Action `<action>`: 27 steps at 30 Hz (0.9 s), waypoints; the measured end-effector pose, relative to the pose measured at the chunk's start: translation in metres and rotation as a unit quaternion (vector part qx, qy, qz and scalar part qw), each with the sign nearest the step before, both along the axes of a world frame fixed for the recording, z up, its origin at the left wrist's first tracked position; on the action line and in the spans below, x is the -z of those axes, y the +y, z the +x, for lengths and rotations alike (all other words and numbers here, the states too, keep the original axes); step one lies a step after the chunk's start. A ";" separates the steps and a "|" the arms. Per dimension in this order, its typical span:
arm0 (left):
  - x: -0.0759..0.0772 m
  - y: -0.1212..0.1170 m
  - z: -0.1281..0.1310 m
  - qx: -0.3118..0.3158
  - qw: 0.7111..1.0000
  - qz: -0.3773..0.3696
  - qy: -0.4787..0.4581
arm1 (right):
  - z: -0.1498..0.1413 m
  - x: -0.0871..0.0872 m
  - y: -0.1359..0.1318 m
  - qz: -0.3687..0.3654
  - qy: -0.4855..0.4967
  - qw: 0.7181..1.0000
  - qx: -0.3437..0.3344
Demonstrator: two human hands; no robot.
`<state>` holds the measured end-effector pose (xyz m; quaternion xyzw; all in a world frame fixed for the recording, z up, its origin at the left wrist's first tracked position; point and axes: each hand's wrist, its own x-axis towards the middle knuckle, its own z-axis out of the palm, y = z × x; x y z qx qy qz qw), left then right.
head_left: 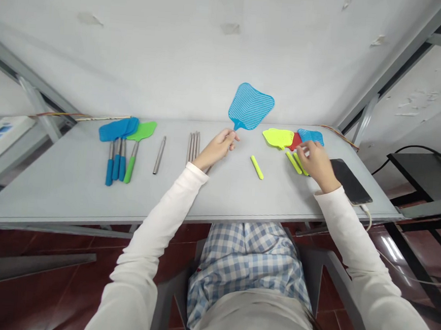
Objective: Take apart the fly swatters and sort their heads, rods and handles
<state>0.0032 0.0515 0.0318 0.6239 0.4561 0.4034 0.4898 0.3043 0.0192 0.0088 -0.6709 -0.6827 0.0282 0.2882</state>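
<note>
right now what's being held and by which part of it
The left hand grips a blue plastic fly swatter at its narrow neck, just below the mesh head. The right hand is over the colored swatter parts; whether it holds one cannot be told.

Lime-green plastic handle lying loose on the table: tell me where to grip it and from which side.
Grip the lime-green plastic handle around its middle, from above, with the right hand coming from its right. It lies flat and slanted, apart from other things on the grey table, and its narrow body should suit a pinch across it.
</note>
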 end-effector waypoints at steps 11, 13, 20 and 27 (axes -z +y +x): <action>0.013 -0.025 0.030 -0.022 0.957 0.228 0.177 | -0.086 -0.023 0.035 -0.019 0.494 0.838 -0.232; 0.009 -0.028 0.034 -0.023 0.954 0.244 0.171 | -0.085 -0.025 0.038 0.001 0.512 0.828 -0.226; -0.003 -0.037 0.044 0.009 0.972 0.220 0.085 | -0.057 -0.051 0.058 0.037 0.565 0.807 -0.167; 0.024 -0.065 -0.006 -0.032 0.999 -0.020 -0.034 | 0.070 -0.079 0.093 0.108 0.479 0.871 0.021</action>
